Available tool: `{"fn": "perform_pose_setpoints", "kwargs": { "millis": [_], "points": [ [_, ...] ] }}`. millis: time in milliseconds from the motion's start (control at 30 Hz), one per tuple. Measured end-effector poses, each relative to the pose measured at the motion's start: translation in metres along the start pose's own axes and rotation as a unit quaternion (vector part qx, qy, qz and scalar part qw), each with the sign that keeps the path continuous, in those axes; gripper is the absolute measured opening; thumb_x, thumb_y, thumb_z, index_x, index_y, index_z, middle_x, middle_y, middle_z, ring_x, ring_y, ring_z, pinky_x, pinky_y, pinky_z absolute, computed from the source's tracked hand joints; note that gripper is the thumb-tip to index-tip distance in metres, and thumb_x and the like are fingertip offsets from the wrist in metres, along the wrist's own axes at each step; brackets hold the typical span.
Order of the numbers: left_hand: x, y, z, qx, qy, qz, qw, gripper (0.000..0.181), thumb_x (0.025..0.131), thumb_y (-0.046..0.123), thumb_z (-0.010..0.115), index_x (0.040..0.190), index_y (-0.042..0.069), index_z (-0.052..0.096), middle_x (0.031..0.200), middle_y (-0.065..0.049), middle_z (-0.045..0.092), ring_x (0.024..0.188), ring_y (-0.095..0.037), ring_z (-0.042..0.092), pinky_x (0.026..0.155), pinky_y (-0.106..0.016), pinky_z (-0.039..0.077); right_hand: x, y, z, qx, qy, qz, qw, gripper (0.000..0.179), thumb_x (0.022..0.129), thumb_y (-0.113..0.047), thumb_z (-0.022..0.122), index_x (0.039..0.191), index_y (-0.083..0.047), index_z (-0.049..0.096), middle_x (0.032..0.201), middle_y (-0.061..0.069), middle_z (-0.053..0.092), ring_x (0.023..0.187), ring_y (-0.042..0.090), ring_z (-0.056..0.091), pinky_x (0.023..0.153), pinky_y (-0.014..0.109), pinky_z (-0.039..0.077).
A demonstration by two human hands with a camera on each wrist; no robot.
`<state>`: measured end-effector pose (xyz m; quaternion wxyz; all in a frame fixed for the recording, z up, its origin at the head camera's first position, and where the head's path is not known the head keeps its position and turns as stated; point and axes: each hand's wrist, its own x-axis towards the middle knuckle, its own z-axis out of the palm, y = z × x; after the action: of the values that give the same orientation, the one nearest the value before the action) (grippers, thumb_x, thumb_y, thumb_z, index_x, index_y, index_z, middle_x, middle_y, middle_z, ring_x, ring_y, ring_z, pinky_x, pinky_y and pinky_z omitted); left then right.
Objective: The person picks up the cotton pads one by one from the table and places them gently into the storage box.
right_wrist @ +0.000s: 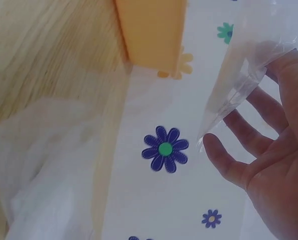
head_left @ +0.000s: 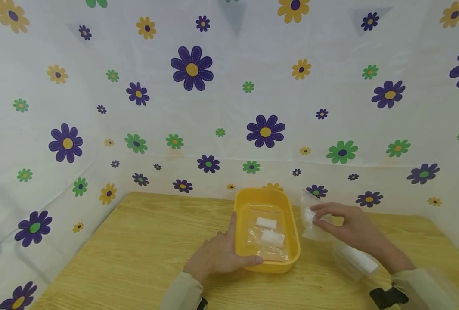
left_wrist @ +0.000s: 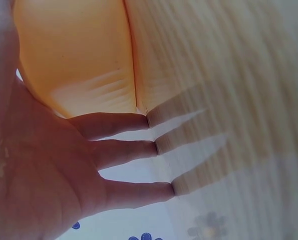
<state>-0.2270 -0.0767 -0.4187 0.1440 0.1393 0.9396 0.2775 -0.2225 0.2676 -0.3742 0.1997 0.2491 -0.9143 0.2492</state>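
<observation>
Bag (head_left: 308, 218) being pinched by the right hand (head_left: 353, 226), beside a yellow tray (head_left: 270, 268) near the table's (head_left: 144, 249) far edge.
The right grip is narrowing on the bag, which is looking clear, thin and crinkled; the left hand (head_left: 219, 256) is touching the tray with a wide grip, thumb on its near rim. The head view is showing clear packets (head_left: 273, 238) with white pieces lying inside the tray, hidden from both wrist views; the left wrist view is revealing spread, straight fingers. Another bag (head_left: 361, 260) is lying nearer the table's right edge.
</observation>
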Motion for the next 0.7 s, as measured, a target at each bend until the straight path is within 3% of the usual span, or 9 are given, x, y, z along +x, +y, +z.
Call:
{"fn": "perform_pose_setpoints", "kwargs": {
  "millis": [200,433,600,700],
  "points": [
    [0.000,0.000,0.000,0.005,0.001,0.000,1.0000,0.139,0.070,0.087,0.066,0.165,0.022,-0.010,0.125,-0.020,0.067,0.094,-0.023,0.066,0.093,-0.052,0.057,0.009,-0.011,0.008,0.018,0.002,-0.014,0.9997,0.024,0.088,-0.010,0.080,0.093,-0.033,0.075,0.117,-0.001,0.077,0.113,0.029,0.071,0.093,0.026,0.058],
    [0.000,0.000,0.000,0.013,0.000,0.001,0.9999,0.138,0.071,0.088,0.064,0.166,0.020,-0.009,0.132,-0.021,0.066,0.102,-0.027,0.068,0.095,-0.053,0.057,0.020,-0.024,0.024,0.039,-0.012,-0.016,0.9990,0.022,0.088,-0.011,0.081,0.094,-0.031,0.076,0.118,-0.002,0.077,0.115,0.028,0.070,0.095,0.049,0.059],
    [0.000,0.001,0.000,0.022,-0.003,-0.001,0.9998,0.137,0.072,0.090,0.061,0.165,0.020,-0.010,0.142,-0.023,0.061,0.116,-0.035,0.067,0.098,-0.055,0.055,0.027,-0.032,0.036,0.047,-0.010,-0.041,0.9980,0.022,0.087,-0.010,0.081,0.095,-0.030,0.076,0.118,-0.001,0.077,0.113,0.026,0.071,0.094,0.049,0.060],
    [0.000,0.001,-0.001,0.026,-0.001,0.001,0.9997,0.137,0.072,0.091,0.060,0.166,0.019,-0.009,0.141,-0.024,0.061,0.115,-0.036,0.067,0.098,-0.055,0.055,0.031,-0.037,0.042,0.054,-0.012,-0.045,0.9974,0.022,0.086,-0.009,0.082,0.094,-0.029,0.076,0.118,-0.001,0.077,0.113,0.026,0.071,0.094,0.050,0.059]
  ]
}}
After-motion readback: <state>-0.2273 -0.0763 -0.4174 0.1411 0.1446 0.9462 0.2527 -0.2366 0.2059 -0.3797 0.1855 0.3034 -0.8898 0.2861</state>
